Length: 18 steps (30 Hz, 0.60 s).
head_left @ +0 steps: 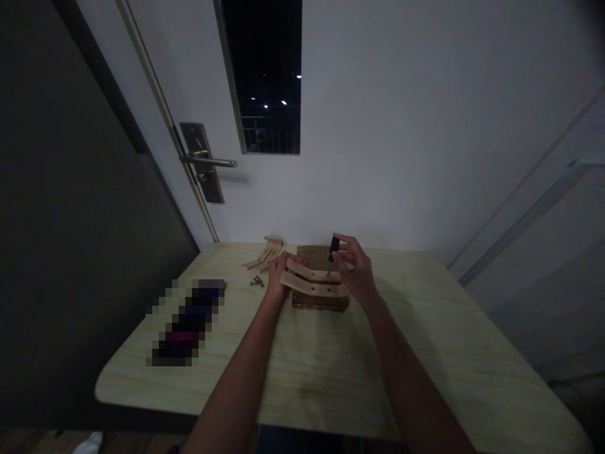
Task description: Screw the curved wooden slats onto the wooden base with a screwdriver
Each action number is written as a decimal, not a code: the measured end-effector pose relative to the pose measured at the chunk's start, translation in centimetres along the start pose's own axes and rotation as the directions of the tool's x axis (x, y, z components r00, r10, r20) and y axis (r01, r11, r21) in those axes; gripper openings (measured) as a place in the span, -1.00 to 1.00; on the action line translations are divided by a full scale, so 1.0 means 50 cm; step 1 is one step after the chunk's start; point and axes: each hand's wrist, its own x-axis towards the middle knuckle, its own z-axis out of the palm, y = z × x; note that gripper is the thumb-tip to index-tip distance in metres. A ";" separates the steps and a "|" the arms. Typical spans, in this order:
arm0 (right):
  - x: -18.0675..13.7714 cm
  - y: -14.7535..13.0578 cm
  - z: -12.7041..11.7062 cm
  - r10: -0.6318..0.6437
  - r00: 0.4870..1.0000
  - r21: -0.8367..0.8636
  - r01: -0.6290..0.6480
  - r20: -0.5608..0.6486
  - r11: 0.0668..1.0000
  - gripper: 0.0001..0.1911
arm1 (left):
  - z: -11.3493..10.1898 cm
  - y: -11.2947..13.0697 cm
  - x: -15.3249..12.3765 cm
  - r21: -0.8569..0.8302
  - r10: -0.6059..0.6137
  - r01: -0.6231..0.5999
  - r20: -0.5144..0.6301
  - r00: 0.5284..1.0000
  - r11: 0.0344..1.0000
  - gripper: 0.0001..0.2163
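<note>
My right hand (pixel 355 268) grips a screwdriver (pixel 334 247) by its black handle, shaft pointing down. Its tip meets the far one of two pale, bent wooden strips, near a hole. The near strip (pixel 314 288) has two dark holes along its middle. Both strips lie across a brown wooden board (pixel 314 256) that shows behind and below them. At the strips' left ends, my left hand (pixel 278 274) is closed around the wood, its fingertips partly hidden. Several screws (pixel 257 282) lie just left of that hand.
More bent wooden pieces (pixel 267 253) rest at the back of the pale wood-grain table (pixel 321 372). A pixelated dark object (pixel 191 321) lies on the left. Behind the table stands a white door with a metal handle (pixel 212 162) and a narrow window.
</note>
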 end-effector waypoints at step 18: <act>0.001 -0.002 -0.004 -0.068 0.996 0.004 0.068 0.065 0.998 -0.61 | -0.003 -0.003 -0.001 -0.013 -0.020 0.020 -0.001 1.000 1.000 -0.59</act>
